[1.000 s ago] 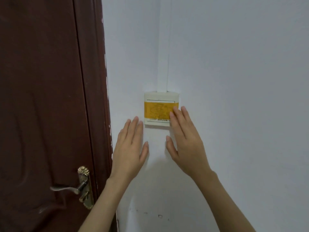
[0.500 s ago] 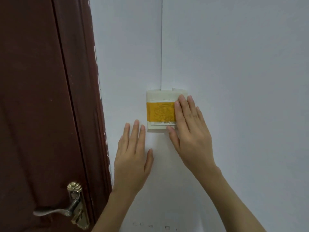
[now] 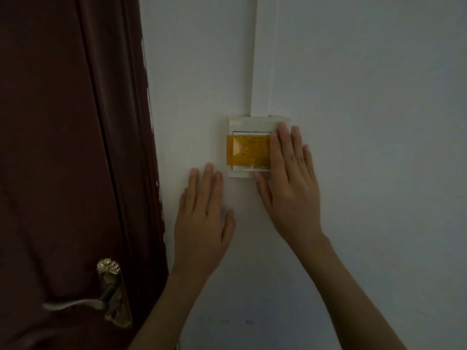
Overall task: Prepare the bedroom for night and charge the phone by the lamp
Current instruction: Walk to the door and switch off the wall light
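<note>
A cream wall switch (image 3: 249, 150) sits on the white wall, its rocker partly covered by a strip of yellow tape. My right hand (image 3: 290, 183) lies flat over the switch's right side, fingers pressing on the rocker. My left hand (image 3: 204, 213) rests flat on the wall just below and left of the switch, fingers apart, holding nothing. The room is dim. No phone or lamp is in view.
A dark brown door (image 3: 63, 147) fills the left side, with a brass lever handle (image 3: 101, 299) low down. A white cable duct (image 3: 261, 56) runs up the wall from the switch. Bare white wall (image 3: 379, 122) extends to the right.
My right hand slid up over the right side of the switch and pressed it. The scene has gone from bright to dim. My left hand stayed on the wall.
</note>
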### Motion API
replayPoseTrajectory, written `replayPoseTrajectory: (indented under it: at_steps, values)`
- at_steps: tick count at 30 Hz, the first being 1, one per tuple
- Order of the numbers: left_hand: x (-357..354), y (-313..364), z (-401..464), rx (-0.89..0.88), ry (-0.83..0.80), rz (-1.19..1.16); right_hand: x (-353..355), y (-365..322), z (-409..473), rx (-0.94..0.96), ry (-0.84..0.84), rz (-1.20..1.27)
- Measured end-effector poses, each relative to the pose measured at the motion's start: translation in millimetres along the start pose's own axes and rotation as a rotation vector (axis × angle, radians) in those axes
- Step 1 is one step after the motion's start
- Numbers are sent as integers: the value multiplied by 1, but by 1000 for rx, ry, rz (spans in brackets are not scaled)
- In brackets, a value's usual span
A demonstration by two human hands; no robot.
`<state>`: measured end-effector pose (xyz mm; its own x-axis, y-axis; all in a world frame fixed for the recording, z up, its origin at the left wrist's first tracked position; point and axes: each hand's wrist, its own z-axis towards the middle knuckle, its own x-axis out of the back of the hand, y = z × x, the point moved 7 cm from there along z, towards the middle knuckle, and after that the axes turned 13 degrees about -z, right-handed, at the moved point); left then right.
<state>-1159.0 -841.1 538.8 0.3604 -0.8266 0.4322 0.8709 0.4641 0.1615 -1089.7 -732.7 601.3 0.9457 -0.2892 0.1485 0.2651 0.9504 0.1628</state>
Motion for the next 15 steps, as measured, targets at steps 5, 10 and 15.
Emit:
replayPoseTrajectory:
  at_steps: [5, 10, 15]
  values:
    - [5, 3, -2, 2, -25, -9, 3, 1, -3, -30, -93, 152]
    - [17, 13, -22, -6, -33, -26, 22, -6, -43, -185, -116, 337]
    - [25, 8, -92, 97, -120, -59, 26, -44, -136, -289, -326, 509]
